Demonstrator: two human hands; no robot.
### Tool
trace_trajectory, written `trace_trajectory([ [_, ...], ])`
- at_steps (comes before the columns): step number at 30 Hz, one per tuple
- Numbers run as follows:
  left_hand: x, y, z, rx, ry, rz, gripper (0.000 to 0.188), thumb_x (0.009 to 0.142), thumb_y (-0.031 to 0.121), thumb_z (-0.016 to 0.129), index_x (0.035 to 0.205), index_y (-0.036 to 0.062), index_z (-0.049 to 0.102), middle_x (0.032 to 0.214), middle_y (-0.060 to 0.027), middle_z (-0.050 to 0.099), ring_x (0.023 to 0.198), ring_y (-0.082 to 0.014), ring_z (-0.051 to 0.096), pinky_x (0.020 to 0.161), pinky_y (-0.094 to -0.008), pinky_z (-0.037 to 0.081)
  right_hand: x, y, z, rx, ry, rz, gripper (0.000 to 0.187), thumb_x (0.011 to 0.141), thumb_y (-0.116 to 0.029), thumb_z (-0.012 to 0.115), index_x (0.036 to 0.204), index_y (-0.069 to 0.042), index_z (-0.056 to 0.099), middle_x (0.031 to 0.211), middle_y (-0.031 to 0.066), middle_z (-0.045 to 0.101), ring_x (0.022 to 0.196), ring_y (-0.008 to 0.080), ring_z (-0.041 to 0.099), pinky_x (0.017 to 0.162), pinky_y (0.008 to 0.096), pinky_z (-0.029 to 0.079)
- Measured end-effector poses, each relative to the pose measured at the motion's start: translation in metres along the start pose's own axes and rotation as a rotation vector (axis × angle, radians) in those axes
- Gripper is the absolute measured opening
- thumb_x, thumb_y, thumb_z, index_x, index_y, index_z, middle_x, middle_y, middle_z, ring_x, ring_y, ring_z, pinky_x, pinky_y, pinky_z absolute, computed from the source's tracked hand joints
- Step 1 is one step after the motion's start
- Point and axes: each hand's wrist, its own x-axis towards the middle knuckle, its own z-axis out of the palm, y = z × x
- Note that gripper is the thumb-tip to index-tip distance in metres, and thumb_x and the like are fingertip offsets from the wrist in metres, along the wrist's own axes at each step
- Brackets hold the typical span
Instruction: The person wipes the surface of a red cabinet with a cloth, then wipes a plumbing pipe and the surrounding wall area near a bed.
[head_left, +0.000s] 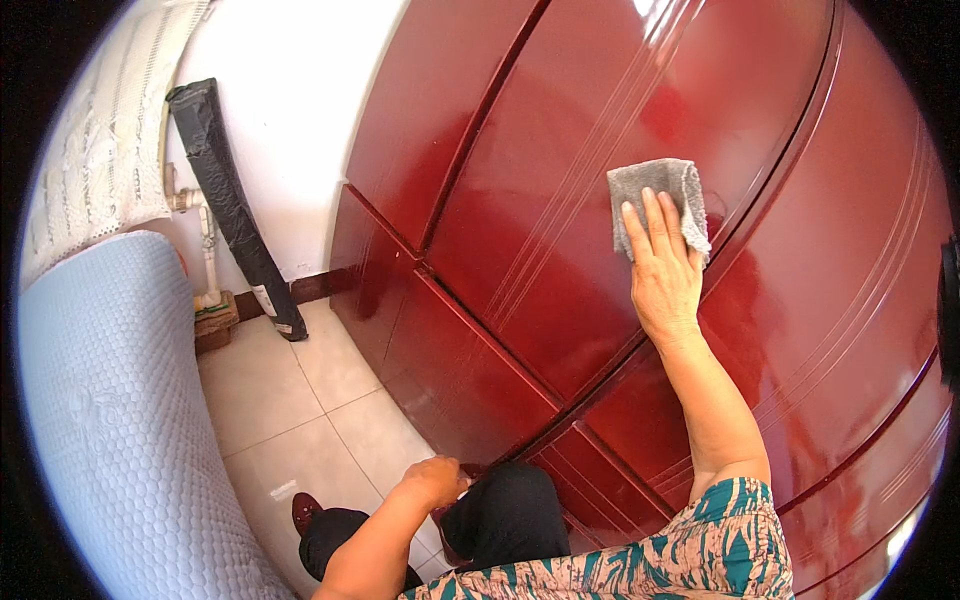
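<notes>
My right hand presses a folded grey cloth against the glossy dark red cabinet door. Its fingers lie stretched over the cloth, which sticks out past the fingertips and close to the seam between two doors. Low down, my left hand is beside my bent knee, near the cabinet's lower panel. The fingers on that hand curl in and are partly hidden, with a small pale spot at their tips. Whether it holds anything cannot be made out.
A light blue quilted mattress stands along the left side. Beyond it, a long black wrapped package leans on the white wall next to a pipe. Beige tiles cover the floor. More red cabinet panels extend to the right.
</notes>
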Motion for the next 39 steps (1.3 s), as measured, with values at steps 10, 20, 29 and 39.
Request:
trace_trajectory([
  [10, 0.004, 0.000, 0.003, 0.011, 0.020, -0.009, 0.049, 0.088, 0.040, 0.049, 0.116, 0.0002, 0.054, 0.117, -0.0213, 0.055, 0.109, -0.0345, 0.053, 0.092, -0.0410, 0.043, -0.138, -0.063, 0.026, 0.341, -0.359, -0.455, 0.056, 0.080, -0.013, 0.047, 0.135, -0.005, 0.038, 0.133, 0.0092, 0.046, 0.119, 0.0183, 0.047, 0.097, 0.0354, 0.036],
  [20, 0.001, -0.005, 0.012, 0.021, 0.068, -0.027, 0.044, 0.086, 0.039, 0.050, 0.106, 0.0011, 0.059, 0.109, -0.0199, 0.059, 0.102, -0.0344, 0.057, 0.086, -0.0429, 0.046, -0.045, -0.017, -0.011, 0.130, -0.054, 0.091, 0.055, 0.078, -0.002, 0.049, 0.131, -0.011, 0.044, 0.142, 0.0091, 0.037, 0.131, 0.0243, 0.036, 0.100, 0.0384, 0.035],
  [29, -0.003, 0.005, 0.010, 0.023, 0.021, -0.010, 0.043, 0.086, 0.037, 0.050, 0.109, 0.0014, 0.057, 0.111, -0.0208, 0.058, 0.103, -0.0354, 0.057, 0.087, -0.0437, 0.046, -0.138, -0.086, 0.029, 0.369, -0.384, -0.343, 0.051, 0.078, -0.008, 0.050, 0.129, -0.009, 0.047, 0.139, 0.0103, 0.040, 0.127, 0.0255, 0.040, 0.102, 0.0415, 0.031],
  [39, -0.005, 0.004, 0.008, 0.031, 0.000, -0.023, 0.042, 0.088, 0.037, 0.050, 0.108, 0.0003, 0.058, 0.111, -0.0201, 0.059, 0.103, -0.0346, 0.058, 0.086, -0.0431, 0.046, -0.001, -0.073, 0.038, 0.272, -0.089, 0.025, 0.053, 0.081, -0.003, 0.043, 0.133, -0.009, 0.040, 0.145, 0.0097, 0.031, 0.126, 0.0214, 0.042, 0.097, 0.0397, 0.035],
])
